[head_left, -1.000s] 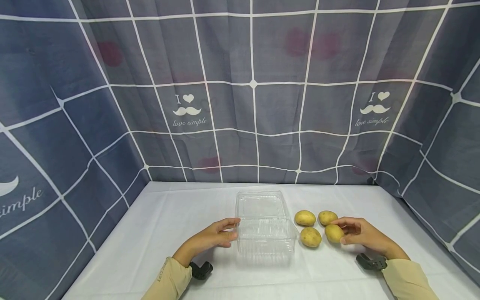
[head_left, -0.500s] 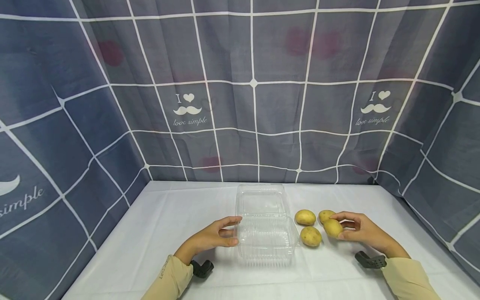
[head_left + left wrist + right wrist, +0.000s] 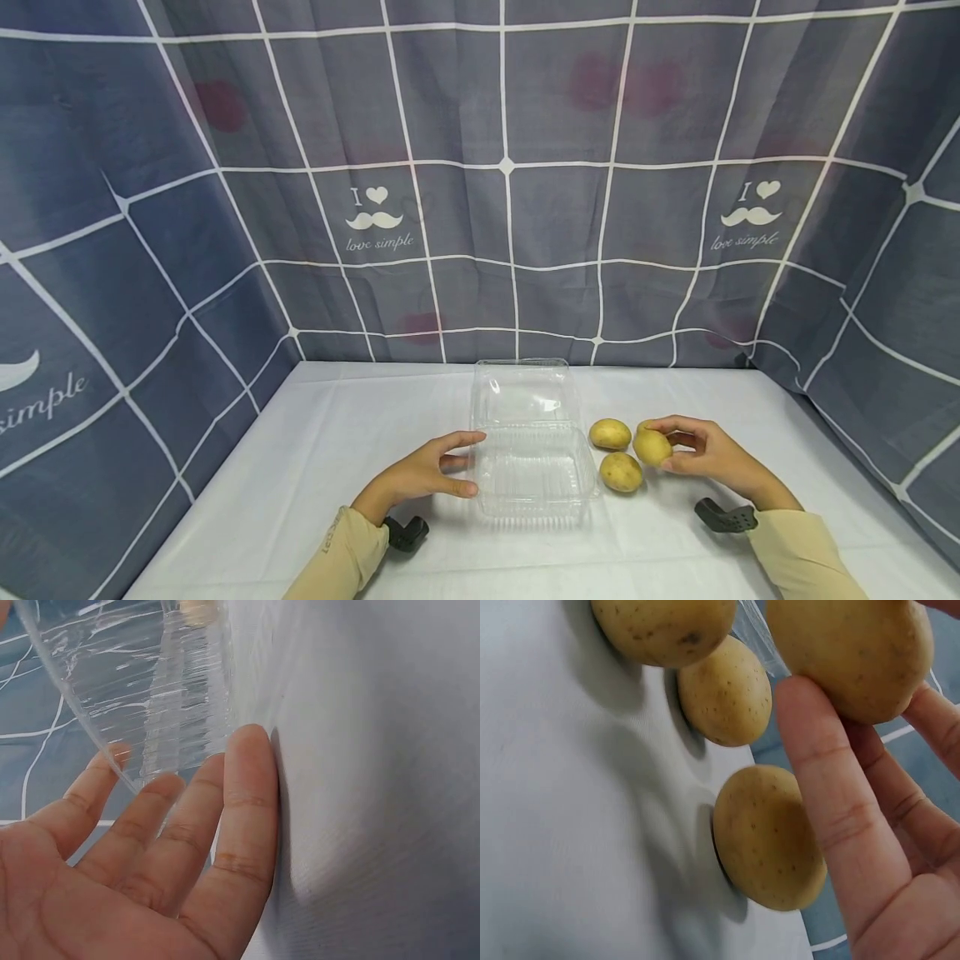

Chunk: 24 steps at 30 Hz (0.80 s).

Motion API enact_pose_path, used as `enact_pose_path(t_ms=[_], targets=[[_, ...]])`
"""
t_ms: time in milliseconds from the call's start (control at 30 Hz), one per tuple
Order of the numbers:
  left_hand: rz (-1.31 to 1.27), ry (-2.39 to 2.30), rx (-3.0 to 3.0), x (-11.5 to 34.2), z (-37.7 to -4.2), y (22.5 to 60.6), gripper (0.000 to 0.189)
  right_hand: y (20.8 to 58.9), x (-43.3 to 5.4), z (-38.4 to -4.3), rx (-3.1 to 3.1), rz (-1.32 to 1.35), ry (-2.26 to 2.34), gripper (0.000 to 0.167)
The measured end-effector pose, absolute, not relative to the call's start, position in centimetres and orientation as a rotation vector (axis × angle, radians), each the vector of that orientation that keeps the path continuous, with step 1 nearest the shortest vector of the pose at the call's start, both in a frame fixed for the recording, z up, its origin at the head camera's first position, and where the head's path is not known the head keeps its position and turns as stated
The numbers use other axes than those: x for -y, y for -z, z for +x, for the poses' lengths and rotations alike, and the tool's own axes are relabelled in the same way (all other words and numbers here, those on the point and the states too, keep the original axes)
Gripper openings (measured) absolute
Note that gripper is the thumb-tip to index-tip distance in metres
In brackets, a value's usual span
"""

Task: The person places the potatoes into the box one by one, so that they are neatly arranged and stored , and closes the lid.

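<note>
A clear plastic clamshell container [image 3: 534, 471] stands on the white cloth with its lid [image 3: 521, 393] folded back. My left hand [image 3: 420, 473] is at its left side, and the fairly straight fingers [image 3: 251, 772] touch the plastic in the left wrist view. In my right hand [image 3: 705, 450] I hold a potato [image 3: 652, 448] between thumb and fingers, raised off the cloth. Two potatoes lie beside the container, a back potato [image 3: 611, 434] and a front potato [image 3: 621, 472]. Another potato [image 3: 769, 838] shows below the held one in the right wrist view; in the head view it is mostly hidden.
The white cloth [image 3: 360, 400] covers the table. A dark checked curtain [image 3: 465, 217] hangs behind the table and along both sides. Black wrist straps [image 3: 407, 534] sit by the beige sleeves.
My right hand has lifted the potato off the cloth and moved it left and away from me. The container, with its lid, has shifted or tilted slightly; my left hand stays at its side.
</note>
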State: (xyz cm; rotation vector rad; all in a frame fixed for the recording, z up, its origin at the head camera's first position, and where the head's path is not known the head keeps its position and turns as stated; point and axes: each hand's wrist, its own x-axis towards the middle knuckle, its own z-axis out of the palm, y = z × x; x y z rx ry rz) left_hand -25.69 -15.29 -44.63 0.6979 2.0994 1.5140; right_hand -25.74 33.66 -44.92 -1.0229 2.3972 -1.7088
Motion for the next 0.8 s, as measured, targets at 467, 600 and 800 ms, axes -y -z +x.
enact_pose_path(t_ms=[467, 600, 800], targets=[[0.713, -1.51, -2.154, 15.1, -25.9, 45.0, 0.101, 45.0, -32.0, -26.8, -2.439, -0.979, 1.69, 0.043], [0.714, -1.503, -2.163, 15.1, -26.0, 45.0, 0.103, 44.9, -31.8, -27.0, -2.43, -0.982, 1.701, 0.044], [0.72, -1.499, -2.171, 15.1, -26.2, 45.0, 0.105, 44.7, -31.1, -27.0, -2.413, -0.962, 1.728, 0.046]])
